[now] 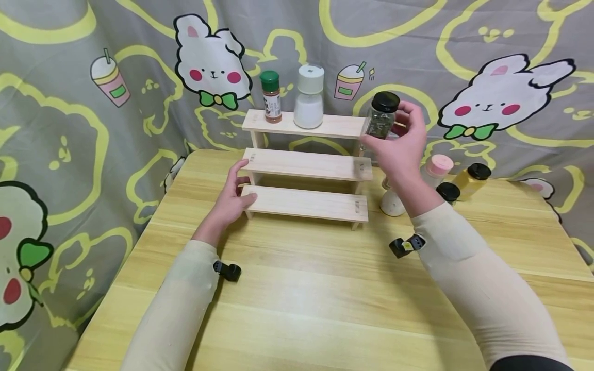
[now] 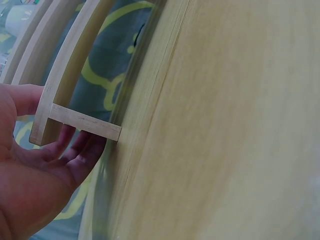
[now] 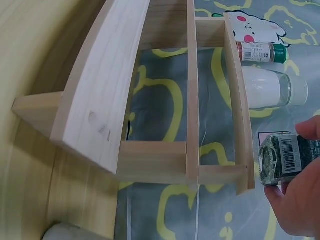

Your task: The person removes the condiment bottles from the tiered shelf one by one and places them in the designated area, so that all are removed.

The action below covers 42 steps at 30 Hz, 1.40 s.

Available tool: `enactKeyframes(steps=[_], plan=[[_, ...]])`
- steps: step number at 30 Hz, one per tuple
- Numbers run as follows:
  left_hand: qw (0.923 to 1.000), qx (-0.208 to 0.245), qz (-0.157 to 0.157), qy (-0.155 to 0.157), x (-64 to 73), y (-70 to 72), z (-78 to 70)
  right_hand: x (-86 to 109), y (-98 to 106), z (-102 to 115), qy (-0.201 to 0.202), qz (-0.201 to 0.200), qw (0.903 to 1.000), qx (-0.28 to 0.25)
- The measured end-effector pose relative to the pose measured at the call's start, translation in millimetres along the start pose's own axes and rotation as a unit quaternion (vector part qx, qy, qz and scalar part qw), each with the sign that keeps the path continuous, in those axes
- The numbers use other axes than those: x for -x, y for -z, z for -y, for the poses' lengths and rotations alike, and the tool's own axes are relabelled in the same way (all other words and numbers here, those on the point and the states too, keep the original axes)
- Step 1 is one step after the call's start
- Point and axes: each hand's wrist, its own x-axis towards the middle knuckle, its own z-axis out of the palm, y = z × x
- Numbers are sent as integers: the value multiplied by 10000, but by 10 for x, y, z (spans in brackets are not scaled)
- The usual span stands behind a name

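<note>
Our left hand, forearm stretched forward, grips the left end of the wooden rack, thumb over the lowest step. Top step: green-capped jar, white-capped jar. Our right hand, raised, pinches a black-capped jar, cap up, near the top step's right end.

Long, cream cloth sleeves cover both arms. Each wrist wears a small, boxy black camera
</note>
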Motion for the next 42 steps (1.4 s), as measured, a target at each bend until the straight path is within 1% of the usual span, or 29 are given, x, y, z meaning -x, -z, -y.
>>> enactKeyframes(steps=[6,11,14,19,26,30,33,38,42], plan=[[10000,34,10,-7,-3,1,1,47,125,-19,-26,-5,9999,120],[10000,16,10,-15,-5,4,6,82,223,-16,-43,-42,10000,-48],[10000,-7,3,-20,-5,4,7,103,291,-25,38,-25,9999,-111],[10000,-25,9,-31,-4,6,11,129,413,-68,188,-10,9998,27],[10000,-25,-1,-47,-10,6,18,177,559,-90,49,-208,9998,-16],[9998,-64,-73,-152,-76,27,185,222,644,-85,44,-377,9990,-225],[9997,-84,-118,-221,-133,46,308,232,718,-122,108,-532,9975,-458],[9997,-55,-111,-209,-138,43,302,224,874,-200,238,-635,9951,-723],[9998,-56,-108,-169,-140,46,304,214,1005,-262,266,-709,9947,-695]])
